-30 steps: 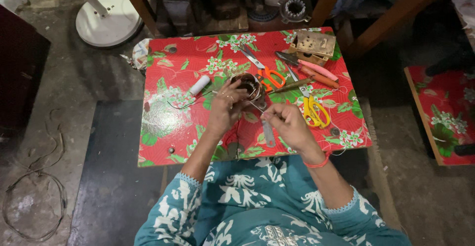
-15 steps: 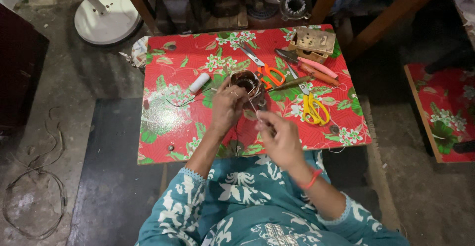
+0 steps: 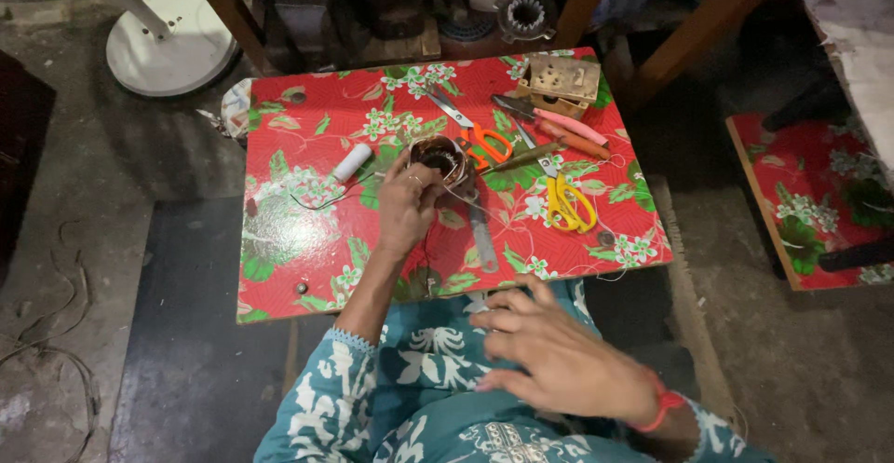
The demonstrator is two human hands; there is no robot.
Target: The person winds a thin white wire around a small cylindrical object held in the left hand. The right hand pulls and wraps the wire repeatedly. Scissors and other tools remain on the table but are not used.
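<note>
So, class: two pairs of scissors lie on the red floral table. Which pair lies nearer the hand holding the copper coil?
The orange-handled scissors, just right of the left hand and its copper coil. The yellow-handled scissors lie farther right.

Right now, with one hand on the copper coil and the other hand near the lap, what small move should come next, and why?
Probably bring the right hand back up to the coil. Only the left hand holds it above the red table, while the right one is open over the lap, gripping nothing.
</note>
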